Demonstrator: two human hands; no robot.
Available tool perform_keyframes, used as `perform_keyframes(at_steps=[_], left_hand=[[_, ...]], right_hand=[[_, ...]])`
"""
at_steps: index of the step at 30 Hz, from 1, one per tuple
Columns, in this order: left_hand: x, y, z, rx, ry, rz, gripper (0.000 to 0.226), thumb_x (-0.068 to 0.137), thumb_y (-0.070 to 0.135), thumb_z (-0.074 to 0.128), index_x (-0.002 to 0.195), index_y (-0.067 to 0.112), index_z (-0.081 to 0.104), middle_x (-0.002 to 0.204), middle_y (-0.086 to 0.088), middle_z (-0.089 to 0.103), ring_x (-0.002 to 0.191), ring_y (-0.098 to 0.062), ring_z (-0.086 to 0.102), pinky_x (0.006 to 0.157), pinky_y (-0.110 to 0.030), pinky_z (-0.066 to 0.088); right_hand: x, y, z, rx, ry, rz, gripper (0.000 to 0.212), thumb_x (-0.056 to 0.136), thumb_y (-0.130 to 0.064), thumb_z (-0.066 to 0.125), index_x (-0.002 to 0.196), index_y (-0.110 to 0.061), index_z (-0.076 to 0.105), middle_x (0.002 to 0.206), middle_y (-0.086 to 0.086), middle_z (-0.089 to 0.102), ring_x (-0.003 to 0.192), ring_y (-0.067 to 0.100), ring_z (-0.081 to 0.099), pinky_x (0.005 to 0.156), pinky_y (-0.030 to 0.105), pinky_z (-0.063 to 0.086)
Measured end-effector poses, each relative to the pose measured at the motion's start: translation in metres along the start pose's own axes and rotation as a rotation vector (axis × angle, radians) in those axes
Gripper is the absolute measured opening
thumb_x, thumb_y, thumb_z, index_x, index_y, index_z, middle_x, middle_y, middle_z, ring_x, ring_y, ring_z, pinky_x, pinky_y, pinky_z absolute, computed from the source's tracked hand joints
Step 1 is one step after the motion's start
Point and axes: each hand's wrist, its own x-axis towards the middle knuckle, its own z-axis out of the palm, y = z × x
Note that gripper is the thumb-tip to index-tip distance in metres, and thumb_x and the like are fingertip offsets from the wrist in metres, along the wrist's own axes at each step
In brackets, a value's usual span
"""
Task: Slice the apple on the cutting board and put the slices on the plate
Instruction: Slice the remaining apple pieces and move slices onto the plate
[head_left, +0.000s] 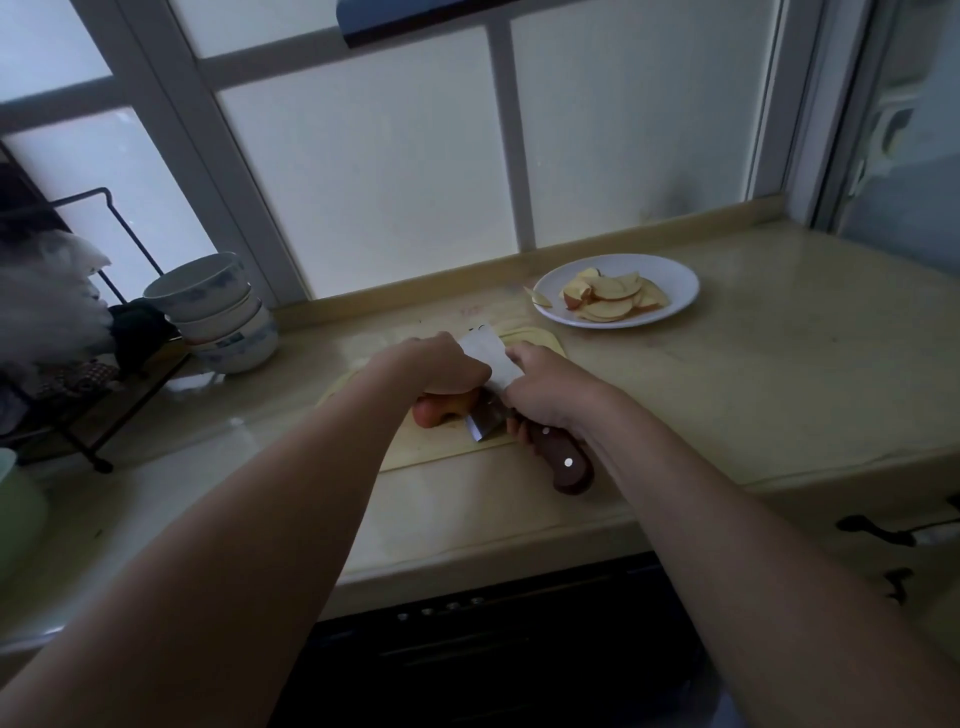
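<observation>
The cutting board (447, 447) lies on the counter (753, 374), its near edge not far from the counter's front edge. To the right the counter is open up to the plate (675, 306), which sits near the back ledge and holds a pile of apple slices (613, 297); one slice (540, 297) lies just off its left rim. At the left, stacked bowls (218, 312) and a black wire rack (93, 405) crowd the counter. The left hand (441, 369) is curled down over the apple (441, 408) on the board, its grip pressing the fruit. The right hand (550, 389) has its grip clenched round the brown handle of the cleaver (491, 395), whose blade stands against the apple's right side.
</observation>
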Motion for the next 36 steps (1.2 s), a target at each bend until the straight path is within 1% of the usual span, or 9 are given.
perform_keyframes(at_steps=[3, 6, 10, 16, 18, 22, 26, 32, 36], left_hand=[[0.002, -0.002, 0.001, 0.010, 0.011, 0.033, 0.042, 0.086, 0.051, 0.052, 0.104, 0.013, 0.055, 0.098, -0.013, 0.066, 0.088, -0.029, 0.065, 0.074, -0.038, 0.052], [0.006, -0.004, 0.003, 0.025, 0.025, 0.051, 0.046, 0.087, 0.056, 0.051, 0.107, 0.014, 0.053, 0.100, -0.012, 0.065, 0.091, -0.029, 0.064, 0.083, -0.041, 0.056], [0.006, -0.006, 0.004, 0.036, 0.020, 0.059, 0.056, 0.082, 0.063, 0.048, 0.112, 0.016, 0.054, 0.105, -0.013, 0.065, 0.098, -0.033, 0.065, 0.092, -0.048, 0.056], [0.004, -0.006, 0.002, 0.048, 0.029, 0.044, 0.048, 0.086, 0.055, 0.048, 0.117, 0.019, 0.046, 0.109, -0.013, 0.061, 0.097, -0.031, 0.061, 0.085, -0.043, 0.054], [0.004, -0.006, 0.002, 0.046, 0.031, 0.041, 0.048, 0.088, 0.053, 0.048, 0.121, 0.018, 0.047, 0.109, -0.011, 0.060, 0.098, -0.030, 0.059, 0.084, -0.042, 0.053], [0.005, -0.006, 0.003, 0.085, 0.050, 0.022, 0.063, 0.091, 0.055, 0.046, 0.140, 0.016, 0.044, 0.118, -0.014, 0.056, 0.103, -0.033, 0.056, 0.087, -0.043, 0.052], [0.003, -0.006, 0.004, 0.097, 0.036, 0.010, 0.074, 0.085, 0.062, 0.043, 0.145, 0.019, 0.039, 0.130, -0.018, 0.055, 0.105, -0.037, 0.058, 0.093, -0.051, 0.053], [0.004, -0.008, 0.002, 0.063, 0.014, 0.008, 0.066, 0.083, 0.059, 0.046, 0.135, 0.019, 0.043, 0.117, -0.015, 0.059, 0.098, -0.034, 0.059, 0.091, -0.050, 0.054], [0.005, -0.008, 0.000, 0.009, -0.001, 0.017, 0.050, 0.085, 0.054, 0.049, 0.119, 0.018, 0.048, 0.102, -0.011, 0.060, 0.086, -0.027, 0.060, 0.083, -0.041, 0.055]], right_hand=[[-0.005, 0.001, 0.000, -0.039, -0.005, -0.001, 0.073, 0.097, -0.008, 0.045, 0.163, -0.028, 0.024, 0.093, 0.011, 0.069, 0.065, 0.021, 0.064, 0.056, 0.034, 0.053], [-0.011, 0.003, 0.000, -0.043, -0.009, 0.007, 0.073, 0.097, -0.007, 0.045, 0.163, -0.029, 0.022, 0.097, 0.011, 0.069, 0.064, 0.021, 0.064, 0.060, 0.036, 0.057], [-0.009, -0.002, 0.002, -0.052, 0.004, 0.003, 0.072, 0.097, -0.008, 0.046, 0.162, -0.030, 0.025, 0.089, 0.010, 0.073, 0.061, 0.017, 0.065, 0.058, 0.035, 0.057], [-0.002, -0.001, 0.006, -0.001, 0.020, 0.020, 0.070, 0.096, -0.008, 0.043, 0.161, -0.028, 0.028, 0.074, 0.009, 0.072, 0.047, 0.014, 0.062, 0.049, 0.031, 0.052], [-0.001, 0.000, 0.005, -0.002, 0.018, 0.019, 0.069, 0.096, -0.008, 0.044, 0.161, -0.027, 0.028, 0.075, 0.009, 0.072, 0.048, 0.014, 0.062, 0.049, 0.031, 0.052], [-0.006, 0.005, 0.001, 0.016, -0.020, 0.037, 0.071, 0.095, -0.004, 0.045, 0.160, -0.028, 0.029, 0.074, 0.011, 0.071, 0.048, 0.017, 0.062, 0.050, 0.033, 0.054], [-0.014, 0.008, 0.001, 0.095, -0.014, 0.040, 0.075, 0.093, 0.001, 0.045, 0.160, -0.030, 0.031, 0.063, 0.010, 0.068, 0.041, 0.016, 0.058, 0.045, 0.030, 0.051], [-0.018, 0.009, 0.002, 0.184, 0.030, 0.027, 0.068, 0.094, 0.002, 0.046, 0.154, -0.029, 0.044, 0.069, 0.016, 0.068, 0.041, 0.017, 0.056, 0.044, 0.028, 0.050], [-0.020, 0.009, 0.002, 0.197, 0.026, 0.023, 0.068, 0.093, 0.003, 0.046, 0.153, -0.028, 0.045, 0.066, 0.015, 0.068, 0.040, 0.018, 0.056, 0.044, 0.029, 0.050]])
